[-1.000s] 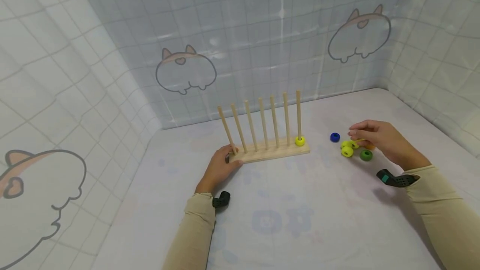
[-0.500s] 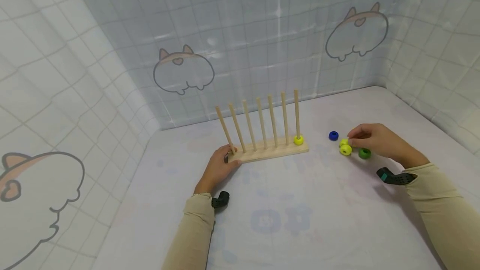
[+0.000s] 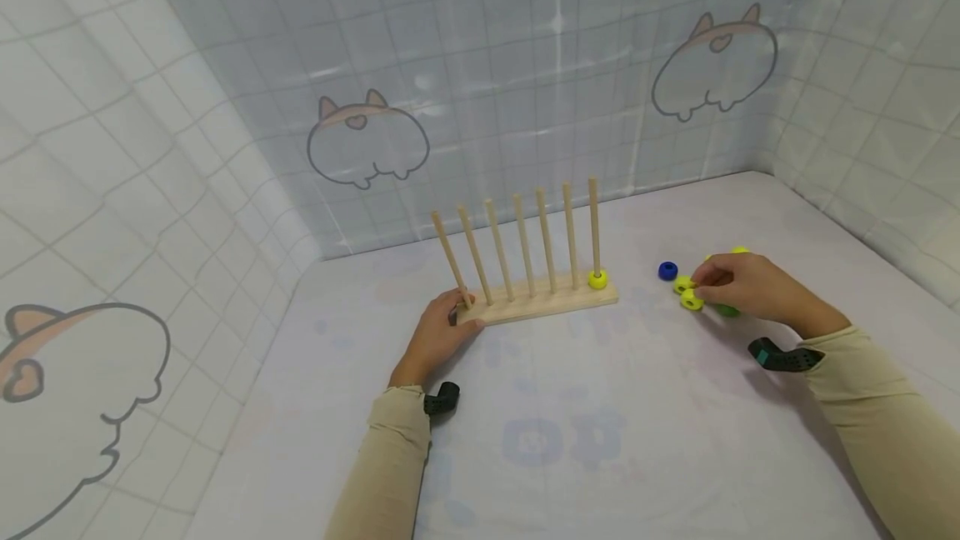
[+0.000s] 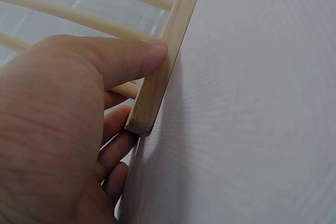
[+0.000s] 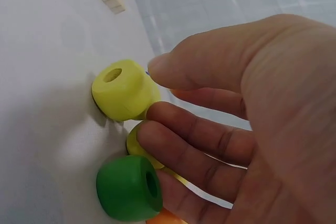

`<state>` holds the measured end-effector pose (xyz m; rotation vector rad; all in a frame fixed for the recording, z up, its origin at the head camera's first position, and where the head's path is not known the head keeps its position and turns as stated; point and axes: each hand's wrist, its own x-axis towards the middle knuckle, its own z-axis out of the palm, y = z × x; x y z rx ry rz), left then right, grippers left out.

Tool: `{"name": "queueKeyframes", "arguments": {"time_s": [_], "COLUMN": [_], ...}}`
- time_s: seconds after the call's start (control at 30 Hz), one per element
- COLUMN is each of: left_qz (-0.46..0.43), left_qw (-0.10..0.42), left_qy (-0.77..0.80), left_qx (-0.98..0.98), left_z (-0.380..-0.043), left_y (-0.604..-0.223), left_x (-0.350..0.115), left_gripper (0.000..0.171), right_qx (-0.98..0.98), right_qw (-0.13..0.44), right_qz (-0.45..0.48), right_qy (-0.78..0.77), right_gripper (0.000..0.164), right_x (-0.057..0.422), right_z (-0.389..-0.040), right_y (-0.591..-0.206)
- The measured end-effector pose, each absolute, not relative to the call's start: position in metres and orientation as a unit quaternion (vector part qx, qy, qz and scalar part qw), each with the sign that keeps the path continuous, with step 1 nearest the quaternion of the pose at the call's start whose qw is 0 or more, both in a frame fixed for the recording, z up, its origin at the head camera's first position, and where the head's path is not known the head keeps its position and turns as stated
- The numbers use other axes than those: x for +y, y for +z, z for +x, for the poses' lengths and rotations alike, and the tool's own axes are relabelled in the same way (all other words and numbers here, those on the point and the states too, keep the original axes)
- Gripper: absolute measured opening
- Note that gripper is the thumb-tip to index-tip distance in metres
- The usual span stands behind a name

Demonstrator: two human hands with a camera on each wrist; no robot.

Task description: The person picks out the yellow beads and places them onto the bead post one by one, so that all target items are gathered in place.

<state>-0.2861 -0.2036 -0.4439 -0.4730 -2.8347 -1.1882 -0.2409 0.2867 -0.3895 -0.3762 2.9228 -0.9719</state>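
Observation:
My left hand [image 3: 437, 338] grips the left end of a wooden peg rack [image 3: 551, 302], its thumb [image 4: 142, 59] on the front of the base and its fingers behind. Several upright pegs stand on the rack. One yellow bead [image 3: 597, 279] sits at the bottom of the rightmost peg. My right hand [image 3: 757, 288] is over the loose beads at the right, thumb and fingertips apart beside a yellow bead [image 5: 118, 90]. Close under the fingers lie a green bead [image 5: 126, 187], another yellow bead [image 5: 139, 148] and a partly hidden orange bead [image 5: 167, 217].
A blue bead [image 3: 668, 271] lies left of the right hand. Behind that hand a yellow bead [image 3: 740, 250] shows in part. A pale printed cloth [image 3: 600, 373] covers the table. A tile-patterned curtain [image 3: 495, 65] hangs behind it and at the sides.
My right hand has shifted slightly left and toward me over the beads. One yellow bead has moved a little left, and another now shows behind the hand. The left hand stays on the rack.

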Motion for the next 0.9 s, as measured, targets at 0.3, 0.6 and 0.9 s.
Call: {"name": "queueKeyframes", "arguments": {"time_s": [0.3, 0.6, 0.9], "left_qz": [-0.147, -0.151, -0.154], "left_qw": [0.012, 0.014, 0.014], "left_qy": [-0.379, -0.376, -0.373], "left_qx": [-0.913, -0.914, -0.915], "left_z": [-0.287, -0.288, -0.286], "left_y": [-0.445, -0.445, -0.443], "left_x": [-0.204, -0.204, -0.203], "left_gripper": [0.045, 0.044, 0.044], "right_qx": [0.953, 0.95, 0.954], "right_qw": [0.001, -0.008, 0.004], "right_qz": [-0.152, -0.177, -0.165], "right_qy": [-0.264, -0.257, -0.25], "right_gripper": [0.027, 0.026, 0.028], "right_x": [0.28, 0.275, 0.272], "right_z": [-0.242, -0.242, -0.242], "right_y": [-0.39, -0.392, -0.394]}}
